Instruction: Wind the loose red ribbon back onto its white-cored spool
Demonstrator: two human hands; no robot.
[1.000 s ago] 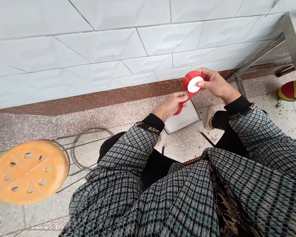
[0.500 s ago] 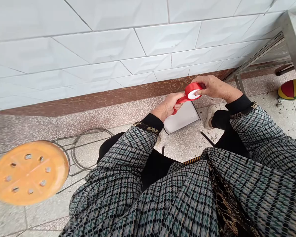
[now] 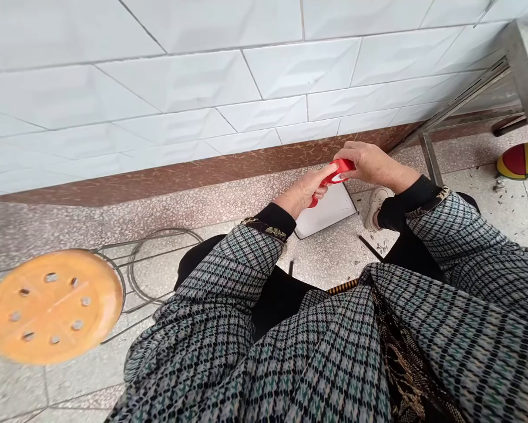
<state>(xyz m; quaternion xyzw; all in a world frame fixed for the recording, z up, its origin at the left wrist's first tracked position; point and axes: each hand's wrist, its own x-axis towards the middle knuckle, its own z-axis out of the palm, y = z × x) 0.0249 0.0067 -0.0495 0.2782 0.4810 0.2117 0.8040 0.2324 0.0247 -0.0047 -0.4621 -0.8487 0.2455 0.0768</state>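
Head camera looks down past checked coat sleeves to both hands, which I have out in front of the knees, above the floor (image 3: 246,200) near the foot of the wall. The right hand (image 3: 372,164) is curled closed around a roll of red tape (image 3: 342,166). Its fingers cover the far side of the roll, so I see only the near red rim and a sliver of white core. The left hand (image 3: 305,189) is closed too, thumb and fingers pinched on the loose end (image 3: 313,201) of the tape, which runs from the roll under the thumb and sticks out below the palm. The hands are just beside each other, joined by that short red strip. Whether their fingertips touch I cannot tell.

The roll hangs in the air over the far edge of a white board (image 3: 329,212), which lies flat on the floor with one corner toward the brown skirting (image 3: 180,176) of the tiled wall. Just beside the board's right edge sits a pale shoe (image 3: 375,207), with small scraps (image 3: 380,247) scattered on the floor near it. At the left edge of the floor stands an orange stool (image 3: 52,305) with holes in its round seat, and a wire ring (image 3: 162,258) is beside it. At the far right a metal frame leg (image 3: 429,155) meets the floor. A red and yellow ball (image 3: 520,161) lies beyond it, well apart from the hands.
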